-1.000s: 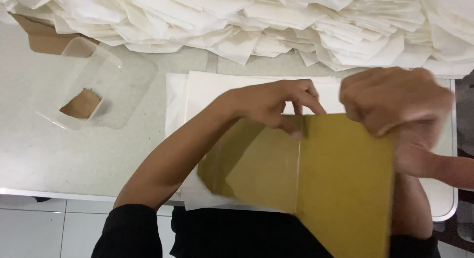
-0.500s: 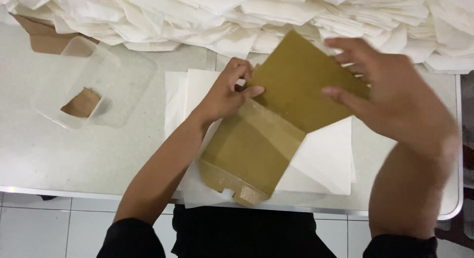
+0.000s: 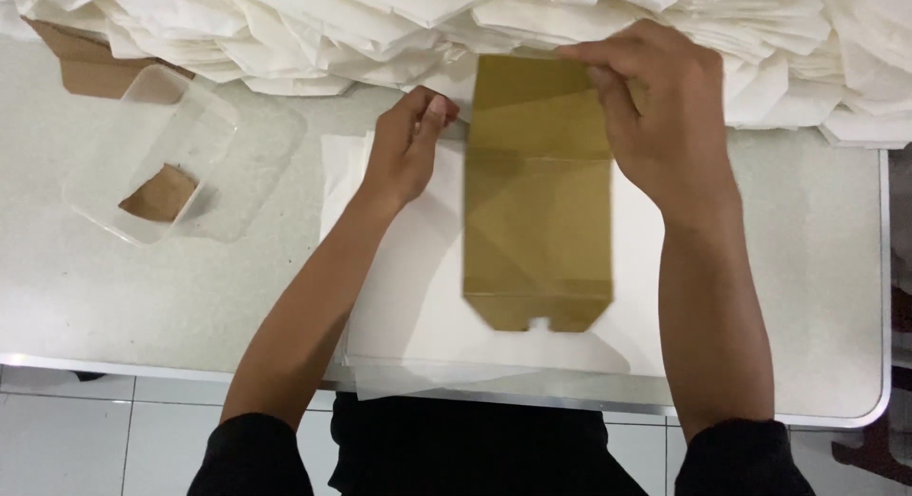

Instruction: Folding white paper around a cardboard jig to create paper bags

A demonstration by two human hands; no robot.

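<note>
White table (image 3: 114, 296) with rounded metal-edged corner; pale tiled floor (image 3: 66, 429) below; even, diffuse light, no hard shadows.

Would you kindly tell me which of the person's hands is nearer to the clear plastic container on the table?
Left. The left hand lies just right of the clear plastic container, apart from it, touching the brown paper bag. The right hand grips the bag's top edge, farther off.

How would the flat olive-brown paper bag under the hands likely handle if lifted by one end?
The flat olive-brown paper bag looks thin and creased, so it would probably flex or droop. It seems light for its size: the right hand grips it only by its top edge. Lying on smooth white sheets, it may slide easily when pushed.
</note>
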